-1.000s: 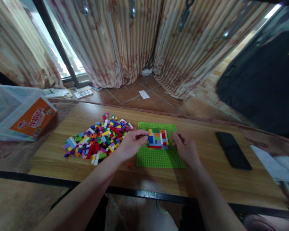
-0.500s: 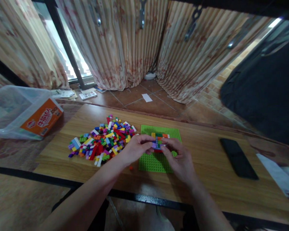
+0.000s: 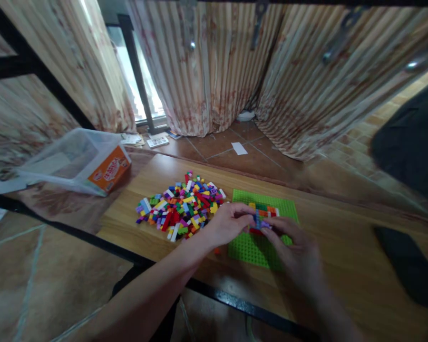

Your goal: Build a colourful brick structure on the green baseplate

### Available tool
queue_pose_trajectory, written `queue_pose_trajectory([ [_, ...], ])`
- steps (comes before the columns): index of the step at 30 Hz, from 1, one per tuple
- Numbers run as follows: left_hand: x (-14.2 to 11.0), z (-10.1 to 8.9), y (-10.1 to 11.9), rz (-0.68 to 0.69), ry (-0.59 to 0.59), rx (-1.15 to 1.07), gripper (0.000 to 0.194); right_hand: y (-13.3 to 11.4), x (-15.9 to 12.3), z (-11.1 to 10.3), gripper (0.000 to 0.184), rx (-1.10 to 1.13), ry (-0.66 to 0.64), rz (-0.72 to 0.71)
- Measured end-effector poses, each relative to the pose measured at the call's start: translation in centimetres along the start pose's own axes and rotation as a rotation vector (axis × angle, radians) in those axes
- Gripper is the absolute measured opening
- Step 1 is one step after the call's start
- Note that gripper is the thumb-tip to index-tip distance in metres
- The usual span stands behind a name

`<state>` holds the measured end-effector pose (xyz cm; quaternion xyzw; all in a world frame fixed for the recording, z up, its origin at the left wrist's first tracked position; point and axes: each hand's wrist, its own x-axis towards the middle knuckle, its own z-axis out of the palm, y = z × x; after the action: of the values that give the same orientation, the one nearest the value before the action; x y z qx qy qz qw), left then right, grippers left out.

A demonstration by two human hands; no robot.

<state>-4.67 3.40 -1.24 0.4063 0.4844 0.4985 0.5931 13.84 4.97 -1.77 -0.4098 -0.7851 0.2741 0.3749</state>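
A green studded baseplate [image 3: 248, 251] lies on the wooden table, bearing a low build of coloured building bricks [image 3: 259, 213]. My left hand [image 3: 230, 222] is closed at the left edge of this build, fingertips bent together against it; what they pinch, if anything, is hidden. From the right, my right hand [image 3: 299, 244] reaches over the baseplate, its thumb and forefinger closed on a purple building brick [image 3: 266, 224] at the build's near side. Red bricks show along the near edge, orange and white ones at the far right. Fingers partly cover the build.
A heap of loose bricks [image 3: 185, 209] spreads left of the baseplate, and one orange brick [image 3: 217, 250] lies near my left wrist. A dark phone [image 3: 406, 266] rests at the right. Beyond the table's left end stands a clear plastic bin [image 3: 74, 183] with an orange label.
The camera has turned left, so everything sits farther right in view. My left fingertips have drawn back from the purple brick to the build's left edge; my right fingers stay at the purple brick.
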Motion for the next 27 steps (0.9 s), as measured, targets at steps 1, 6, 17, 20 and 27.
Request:
queue_pose_trajectory([
  [1,0.1,-0.3,0.2,0.038,0.026,0.012,0.013,0.1,0.0,0.1,0.016,-0.014,0.003,-0.004],
  [6,0.5,-4.8,2.9,0.237,0.280,0.046,0.016,-0.7,-0.1,2.1,0.016,-0.082,-0.052,-0.070],
  [17,-0.9,-11.8,6.5,0.335,0.653,0.008,0.010,-3.5,0.0,8.5,0.017,-0.155,-0.240,-0.283],
  [20,-1.0,-11.6,6.6,0.344,0.624,-0.027,0.010,-4.6,0.2,9.6,0.018,-0.179,-0.167,-0.272],
  [27,-1.2,-11.3,6.3,0.307,0.591,-0.035,0.017,-7.7,0.0,12.9,0.028,-0.181,-0.234,-0.361],
])
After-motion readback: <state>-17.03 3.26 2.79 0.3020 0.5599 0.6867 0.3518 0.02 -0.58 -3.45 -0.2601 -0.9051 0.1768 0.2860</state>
